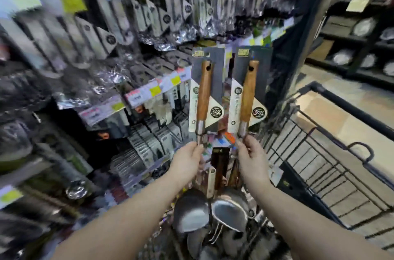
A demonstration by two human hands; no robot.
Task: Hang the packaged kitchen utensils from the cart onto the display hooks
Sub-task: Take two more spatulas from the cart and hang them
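Above the cart [332, 97], the person holds two packaged ladles upright, handles up, with a narrow gap between the cards. The left hand [187, 159] grips the metal neck of the left ladle [203, 93], and the right hand [252, 158] pinches the neck of the right ladle [248, 93]. More utensils [213, 238] crowd the basket below the wrists. The display wall [96, 31], packed with hanging packs (badly blurred), stands behind and to the left of the cards. Open floor [351, 114] lies beyond the cart's far rim.
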